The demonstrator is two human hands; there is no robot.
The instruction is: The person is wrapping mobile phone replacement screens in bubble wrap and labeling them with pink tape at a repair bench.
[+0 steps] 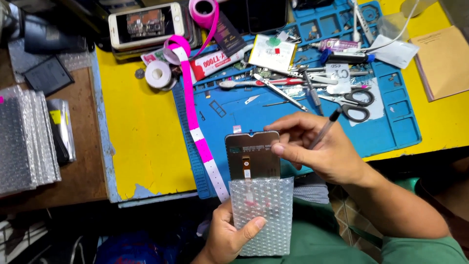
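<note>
My left hand (229, 237) grips a clear bubble-wrap pouch (261, 215) from below, thumb across its front. A grey phone screen panel (251, 154) with an orange flex strip sticks halfway out of the pouch's top. My right hand (320, 146) pinches the panel's upper right edge with thumb and fingers. The same hand also carries a dark pen (325, 128) tucked between its fingers, pointing up to the right. Both hands hover over the front edge of a blue work mat (229, 110).
On the blue mat lie scissors (354, 105), tweezers (281, 92), screwdrivers and small parts. A pink-and-white tape strip (200, 139) crosses the mat's left edge. A phone (145, 24) and tape rolls (159, 74) sit behind on the yellow table (141, 127). Bubble-wrapped packs (27, 139) are stacked left.
</note>
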